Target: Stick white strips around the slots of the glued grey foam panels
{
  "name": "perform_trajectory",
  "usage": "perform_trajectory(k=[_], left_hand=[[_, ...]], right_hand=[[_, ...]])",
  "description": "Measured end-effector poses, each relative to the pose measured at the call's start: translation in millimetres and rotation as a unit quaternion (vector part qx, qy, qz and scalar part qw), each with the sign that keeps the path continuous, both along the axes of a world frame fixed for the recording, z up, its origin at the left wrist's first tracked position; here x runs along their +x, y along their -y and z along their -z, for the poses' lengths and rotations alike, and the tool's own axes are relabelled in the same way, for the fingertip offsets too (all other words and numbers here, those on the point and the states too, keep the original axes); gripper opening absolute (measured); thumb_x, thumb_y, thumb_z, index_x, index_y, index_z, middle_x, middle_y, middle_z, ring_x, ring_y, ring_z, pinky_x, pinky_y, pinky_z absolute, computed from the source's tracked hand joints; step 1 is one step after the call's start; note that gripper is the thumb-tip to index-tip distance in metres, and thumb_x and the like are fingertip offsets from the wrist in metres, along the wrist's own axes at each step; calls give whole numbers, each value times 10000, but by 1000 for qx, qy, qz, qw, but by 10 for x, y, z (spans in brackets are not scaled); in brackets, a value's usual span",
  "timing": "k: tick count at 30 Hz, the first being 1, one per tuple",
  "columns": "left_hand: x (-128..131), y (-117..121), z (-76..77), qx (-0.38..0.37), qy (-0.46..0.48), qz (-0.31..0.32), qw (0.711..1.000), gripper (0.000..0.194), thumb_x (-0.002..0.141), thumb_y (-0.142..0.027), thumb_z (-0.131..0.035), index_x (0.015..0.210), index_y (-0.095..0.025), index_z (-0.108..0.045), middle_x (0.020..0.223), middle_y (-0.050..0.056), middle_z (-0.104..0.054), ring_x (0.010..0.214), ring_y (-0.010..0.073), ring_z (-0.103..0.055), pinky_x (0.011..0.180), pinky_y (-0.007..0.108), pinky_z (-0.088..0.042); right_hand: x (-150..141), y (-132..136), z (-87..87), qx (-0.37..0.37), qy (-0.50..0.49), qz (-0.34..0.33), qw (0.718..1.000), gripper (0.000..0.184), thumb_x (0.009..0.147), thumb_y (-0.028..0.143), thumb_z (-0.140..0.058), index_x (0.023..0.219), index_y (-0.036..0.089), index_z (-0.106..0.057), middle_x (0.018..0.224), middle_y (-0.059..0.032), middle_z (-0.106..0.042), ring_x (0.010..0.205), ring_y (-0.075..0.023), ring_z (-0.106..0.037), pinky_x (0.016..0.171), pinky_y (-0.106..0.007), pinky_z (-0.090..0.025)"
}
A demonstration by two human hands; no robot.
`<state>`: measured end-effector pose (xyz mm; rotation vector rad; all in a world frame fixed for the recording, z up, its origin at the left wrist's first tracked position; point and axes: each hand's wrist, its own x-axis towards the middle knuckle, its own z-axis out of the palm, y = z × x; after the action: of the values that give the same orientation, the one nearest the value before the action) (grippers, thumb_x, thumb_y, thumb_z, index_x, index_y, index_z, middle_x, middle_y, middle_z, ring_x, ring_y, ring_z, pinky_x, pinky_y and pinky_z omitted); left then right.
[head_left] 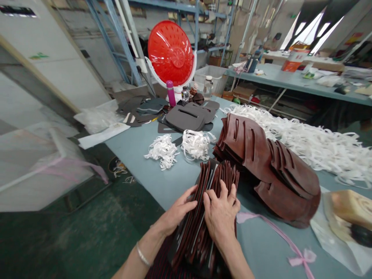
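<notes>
A thick stack of brown leather pieces [200,228] stands on edge at the near side of the table, with dark and pale layers showing between them. My left hand [180,209] grips its left side, thumb and forefinger on the outer pieces; the other fingers are partly hidden. Across the upper edges lies my right hand [221,213], its fingers spread and touching the leather. To the right, an overlapping pile of slotted brown leather pieces [255,151] rests on the table. Two small heaps of white strips, a left heap [163,150] and a right heap [196,144], lie beyond the stack.
Dark grey slotted pieces [186,118] lie farther back near a purple bottle [171,93] and a red round heater [171,52]. A long mass of white strips [305,135] runs along the right. A pink ribbon [279,232] and a wrapped block [353,207] lie at near right.
</notes>
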<state>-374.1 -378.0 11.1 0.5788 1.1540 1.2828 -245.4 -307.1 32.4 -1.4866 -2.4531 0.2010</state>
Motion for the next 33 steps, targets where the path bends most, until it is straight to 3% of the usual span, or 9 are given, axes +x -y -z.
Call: perform_trajectory(k=[5,10,18,23,25,27,30,33], left_hand=[[4,17,12,-13,5,-18,1000,511,865,-317,-562,1361,-254,-455,1420,38,-473,1328,254,-399,1147,432,-253],[18,23,-3,-9,15,-10,1000,494,871,-297,-538,1357,-264,-455,1414,33,-480,1287,262,-450,1108,434,-314],[14,7,17,1,-5,5,1000,496,883,-264,-516,1370,-238,-428,1436,49,-449,1322,240,-402,1129,409,-280],[50,19,-60,-5,-50,11,999,535,889,-398,-536,1375,-228,-390,1470,64,-395,1336,242,-378,1134,394,-280],[33,22,-80,-15,-60,15,998,599,883,-429,-539,1405,-229,-324,1477,79,-377,1333,251,-382,1120,410,-309],[-12,12,-79,-34,-86,20,996,673,872,-452,-549,1432,-226,-251,1475,96,-374,1331,261,-386,1115,433,-315],[-89,-30,-27,-54,-157,44,985,740,835,-482,-593,1429,-224,-234,1458,108,-398,1329,275,-388,1131,463,-278],[-96,-74,66,-61,-177,61,980,744,835,-532,-565,1424,-227,-227,1442,106,-416,1312,268,-410,1123,453,-297]], right_hand=[[-20,18,-14,2,6,-5,1000,329,851,516,-527,987,245,-655,1426,-136,-385,1356,-443,-177,948,-601,-300],[12,21,-3,-3,6,-16,1000,268,858,453,-533,995,249,-638,1444,-123,-367,1367,-430,-163,958,-590,-295],[28,0,6,-8,-13,-17,1000,189,824,345,-573,964,234,-635,1423,-136,-387,1361,-442,-173,946,-605,-309],[42,-22,43,-18,-125,-16,992,319,772,300,-616,1076,210,-583,1458,-173,-279,1358,-418,-200,955,-610,-341],[88,-53,71,-30,-225,-5,974,365,790,313,-600,1127,192,-532,1483,-168,-194,1359,-353,-231,999,-545,-359],[161,-101,116,-61,-337,43,939,454,803,360,-595,1199,186,-459,1482,-165,-168,1330,-293,-293,974,-457,-424],[295,-184,225,-176,-452,123,866,567,810,474,-585,1261,184,-400,1384,-161,-357,1189,-241,-449,867,-371,-492],[383,-224,395,-308,-526,90,788,459,887,525,-445,1207,203,-509,1224,-88,-554,1113,-199,-516,934,-343,-437]])
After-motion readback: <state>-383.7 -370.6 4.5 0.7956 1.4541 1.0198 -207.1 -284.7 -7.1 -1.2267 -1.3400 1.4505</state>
